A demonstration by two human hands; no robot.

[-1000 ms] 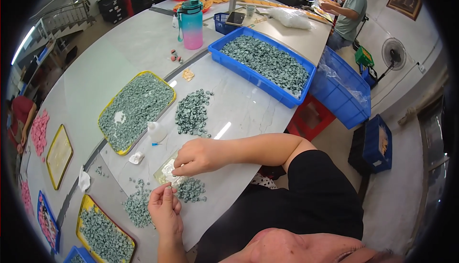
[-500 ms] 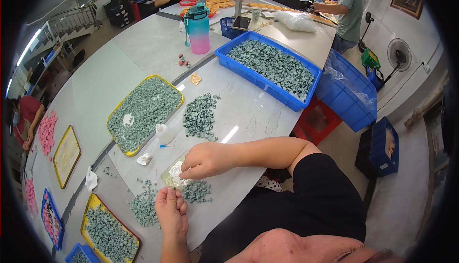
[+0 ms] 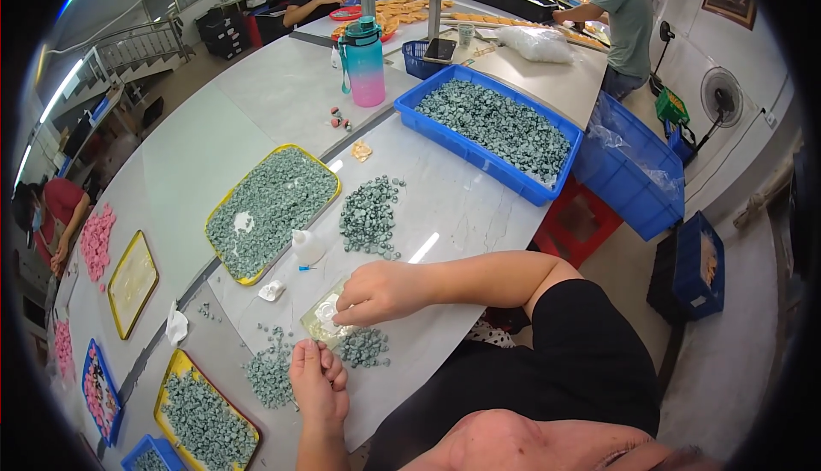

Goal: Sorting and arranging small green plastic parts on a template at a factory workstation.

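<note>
My left hand [image 3: 320, 383] is closed in a pinch at the near edge of a clear, yellowish pad [image 3: 315, 324] with a white smear on it. What its fingertips hold is too small to make out. Over the pad hangs my right hand [image 3: 380, 293], fingers pinched together; anything between them is hidden. Small grey-green domed pieces lie in one pile [image 3: 272, 377] left of my left hand and in another pile [image 3: 366, 349] below my right hand. A third, darker pile [image 3: 369, 216] sits beyond the hands. Near it stands a small white squeeze bottle [image 3: 307, 249], a blue cap [image 3: 306, 268] beside it.
Yellow-rimmed trays [image 3: 246, 282] of green pieces lie to the left. A large blue bin [image 3: 479, 159] of them stands at the far right of the table. There are crumpled tissues [image 3: 271, 290], a teal-pink water bottle [image 3: 366, 65] and co-workers [image 3: 626, 22] around the tables.
The whole view has shifted slightly, so things sit a little further right and lower. Both hands keep nearly the same pose at the pad.
</note>
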